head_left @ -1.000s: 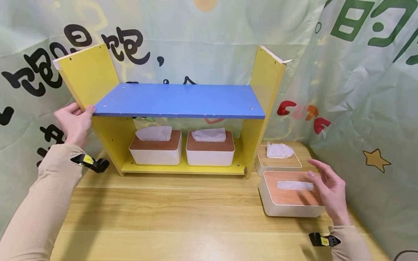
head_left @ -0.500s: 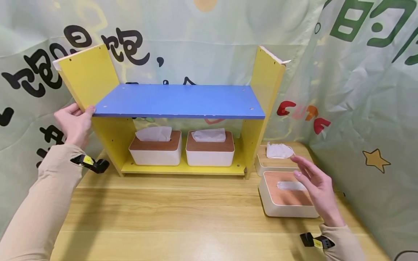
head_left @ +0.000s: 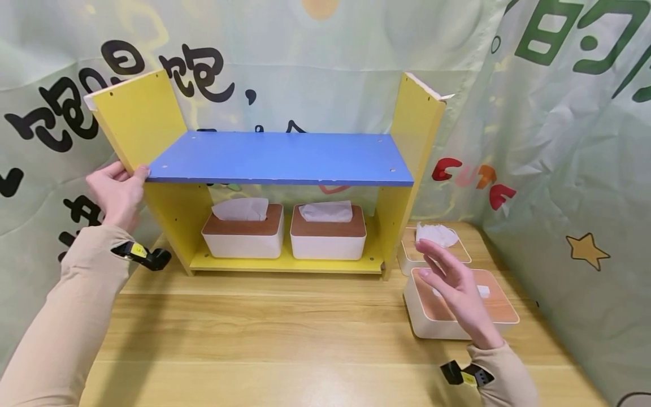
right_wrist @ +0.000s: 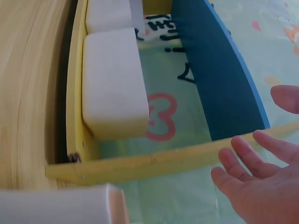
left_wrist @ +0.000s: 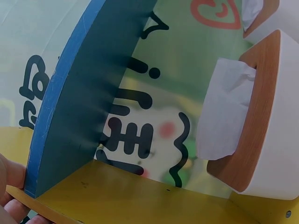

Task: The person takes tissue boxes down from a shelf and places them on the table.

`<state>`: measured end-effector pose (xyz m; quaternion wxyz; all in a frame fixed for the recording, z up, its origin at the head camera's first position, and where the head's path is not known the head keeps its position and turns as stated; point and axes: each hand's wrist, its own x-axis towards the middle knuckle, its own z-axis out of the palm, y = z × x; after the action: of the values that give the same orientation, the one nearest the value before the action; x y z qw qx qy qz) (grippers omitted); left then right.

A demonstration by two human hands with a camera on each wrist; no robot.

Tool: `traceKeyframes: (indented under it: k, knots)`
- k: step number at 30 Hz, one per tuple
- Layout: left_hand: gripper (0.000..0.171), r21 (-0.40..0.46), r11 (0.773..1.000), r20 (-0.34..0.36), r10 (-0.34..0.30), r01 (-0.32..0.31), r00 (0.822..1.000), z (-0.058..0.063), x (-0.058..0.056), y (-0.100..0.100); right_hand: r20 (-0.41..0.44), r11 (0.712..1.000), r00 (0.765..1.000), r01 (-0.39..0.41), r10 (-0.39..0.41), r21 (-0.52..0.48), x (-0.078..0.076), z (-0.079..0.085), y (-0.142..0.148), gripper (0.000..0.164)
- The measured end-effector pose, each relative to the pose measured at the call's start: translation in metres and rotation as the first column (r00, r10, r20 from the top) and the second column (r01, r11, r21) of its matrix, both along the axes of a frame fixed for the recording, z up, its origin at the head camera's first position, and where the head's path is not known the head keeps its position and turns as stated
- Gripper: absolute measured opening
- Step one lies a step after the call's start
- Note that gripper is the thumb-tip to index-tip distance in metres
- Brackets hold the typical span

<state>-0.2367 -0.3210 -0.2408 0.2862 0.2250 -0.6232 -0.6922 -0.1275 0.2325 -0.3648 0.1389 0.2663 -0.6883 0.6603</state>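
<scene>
Yellow and blue, the shelf [head_left: 280, 155] stood in the middle of the frame. My left grip [head_left: 117, 192] pinched its left edge, maybe so it wouldn't wobble. My right grip [head_left: 452, 285] was spread, holding nothing, near the tissue box [head_left: 495, 302], lower right.

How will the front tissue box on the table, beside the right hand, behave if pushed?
The box probably won't tip or roll: it's wide, low and sits flat. Its shell should stay stiff, judging by the even, undented white wall. The tissue looks thin, so likely floppy. Weight: can't tell; contents are hidden.
</scene>
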Motion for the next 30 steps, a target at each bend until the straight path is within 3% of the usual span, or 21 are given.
traceKeyframes:
  k: [16,25,30]
  knots:
    - [0.05,-0.008,1.0,-0.005,-0.004,0.004,1.0,-0.001,0.0,0.0,0.115,0.999,0.993,-0.025,0.029,-0.036,-0.01,-0.001,-0.044,0.064]
    - [0.051,-0.002,1.0,-0.015,-0.008,0.008,1.0,-0.001,0.0,0.0,0.28,0.999,0.96,0.022,-0.03,0.03,-0.023,-0.009,-0.065,0.076]
    - [0.05,-0.001,1.0,-0.018,-0.009,0.009,1.0,-0.001,0.0,0.0,0.295,0.999,0.955,0.033,-0.039,0.025,-0.032,-0.016,-0.076,0.077]
